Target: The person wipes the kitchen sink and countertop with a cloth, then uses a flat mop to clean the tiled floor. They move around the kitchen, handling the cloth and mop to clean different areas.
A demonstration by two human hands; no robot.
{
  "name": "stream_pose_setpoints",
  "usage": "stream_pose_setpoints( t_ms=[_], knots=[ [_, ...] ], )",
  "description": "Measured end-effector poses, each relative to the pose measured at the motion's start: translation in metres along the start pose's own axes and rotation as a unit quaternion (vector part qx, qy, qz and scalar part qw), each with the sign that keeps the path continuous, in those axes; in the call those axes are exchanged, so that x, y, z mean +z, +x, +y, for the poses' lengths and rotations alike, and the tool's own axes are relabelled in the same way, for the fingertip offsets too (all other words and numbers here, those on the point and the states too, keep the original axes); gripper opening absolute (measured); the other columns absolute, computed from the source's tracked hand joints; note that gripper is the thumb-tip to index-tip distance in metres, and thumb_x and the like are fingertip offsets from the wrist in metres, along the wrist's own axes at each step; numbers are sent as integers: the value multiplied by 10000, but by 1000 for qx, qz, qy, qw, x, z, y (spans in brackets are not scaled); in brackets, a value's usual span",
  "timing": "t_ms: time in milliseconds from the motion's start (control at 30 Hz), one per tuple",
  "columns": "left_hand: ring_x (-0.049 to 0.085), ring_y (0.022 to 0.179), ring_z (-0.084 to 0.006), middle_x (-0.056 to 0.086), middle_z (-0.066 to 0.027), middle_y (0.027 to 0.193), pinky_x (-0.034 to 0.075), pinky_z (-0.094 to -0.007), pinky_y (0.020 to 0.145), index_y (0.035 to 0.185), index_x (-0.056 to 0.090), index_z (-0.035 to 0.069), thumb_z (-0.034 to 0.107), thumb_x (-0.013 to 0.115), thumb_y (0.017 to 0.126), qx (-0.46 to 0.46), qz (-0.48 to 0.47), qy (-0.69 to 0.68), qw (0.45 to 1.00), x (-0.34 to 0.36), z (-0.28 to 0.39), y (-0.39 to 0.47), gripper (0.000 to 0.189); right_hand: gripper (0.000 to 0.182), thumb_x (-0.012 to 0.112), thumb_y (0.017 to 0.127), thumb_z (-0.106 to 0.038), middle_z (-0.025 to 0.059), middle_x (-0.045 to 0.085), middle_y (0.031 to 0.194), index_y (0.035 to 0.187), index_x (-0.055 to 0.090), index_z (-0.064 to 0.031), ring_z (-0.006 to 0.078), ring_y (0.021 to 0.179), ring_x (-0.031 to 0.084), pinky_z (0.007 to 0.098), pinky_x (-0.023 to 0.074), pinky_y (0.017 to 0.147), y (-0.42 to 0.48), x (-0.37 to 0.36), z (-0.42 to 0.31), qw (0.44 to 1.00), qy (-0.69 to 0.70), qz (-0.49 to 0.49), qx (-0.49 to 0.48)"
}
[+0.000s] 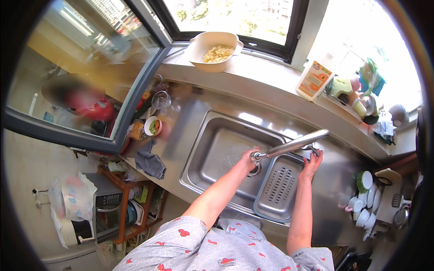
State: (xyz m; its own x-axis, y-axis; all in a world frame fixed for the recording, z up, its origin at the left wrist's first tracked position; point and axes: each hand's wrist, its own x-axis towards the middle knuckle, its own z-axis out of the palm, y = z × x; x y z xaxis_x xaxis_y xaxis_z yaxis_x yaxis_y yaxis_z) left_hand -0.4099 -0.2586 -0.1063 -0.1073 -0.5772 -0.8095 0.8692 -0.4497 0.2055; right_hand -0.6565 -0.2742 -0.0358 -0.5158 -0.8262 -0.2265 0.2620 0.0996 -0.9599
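Under the spout of the chrome faucet [293, 144], my left hand [249, 160] reaches over the basin of the stainless steel sink [222, 149]. The spout head covers part of that hand, so its fingers are partly hidden. My right hand [311, 166] has its fingers on the faucet lever [314, 150], behind the spout. Between my forearms, a perforated metal drain tray [279, 184] sits in the right part of the sink. The drain [253, 172] shows just below my left hand. Wet streaks mark the basin floor.
On the sill stand a cream bowl [217, 54] of pale yellow food pieces and a white bottle [313, 79] with an orange label. A gray cloth [150, 161] and a small bowl [153, 126] of chopped vegetables lie left. White dishes [368, 200] stand right. The open window sash [135, 93] overhangs the left counter.
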Motion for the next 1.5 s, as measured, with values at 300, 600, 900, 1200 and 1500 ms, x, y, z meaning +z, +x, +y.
stream_pose_setpoints(
  t_ms=[300,600,900,1200,1500],
  knots=[
    [501,476,-155,562,-73,715,381,-297,381,1161,466,124,169,626,832,53,-1,148,988,-9,9,-9,369,626,549,862,-190,37,305,1429,1416,260,-148,196,1224,381,315,412,836,-7,5,-7,1000,-9,-20,11],
    [373,367,-107,444,-4,501,238,-266,317,749,504,98,453,456,928,139,201,312,918,-28,35,-73,401,687,568,850,-185,62,269,1466,1430,205,-121,215,1204,427,322,419,814,-43,5,-2,997,-59,-40,6],
    [389,387,-141,475,-59,533,277,-313,366,748,496,70,474,416,933,263,182,345,882,-86,76,-86,451,491,476,880,-92,71,545,1237,1354,347,-108,143,864,623,244,446,633,-182,27,65,918,-171,-294,203],
    [597,818,-418,622,-252,820,448,-480,728,841,635,-2,479,341,931,339,125,448,818,-129,97,-105,570,247,516,876,-112,43,628,976,1113,533,-48,116,783,617,210,436,610,-293,118,48,881,-234,-407,66],
    [610,727,-281,624,-140,762,465,-416,656,862,590,33,527,409,907,336,3,380,861,-145,137,-187,528,339,596,863,-189,12,548,1046,1163,460,-107,120,866,575,263,493,651,-377,187,41,924,-188,-324,78]
  ],
)
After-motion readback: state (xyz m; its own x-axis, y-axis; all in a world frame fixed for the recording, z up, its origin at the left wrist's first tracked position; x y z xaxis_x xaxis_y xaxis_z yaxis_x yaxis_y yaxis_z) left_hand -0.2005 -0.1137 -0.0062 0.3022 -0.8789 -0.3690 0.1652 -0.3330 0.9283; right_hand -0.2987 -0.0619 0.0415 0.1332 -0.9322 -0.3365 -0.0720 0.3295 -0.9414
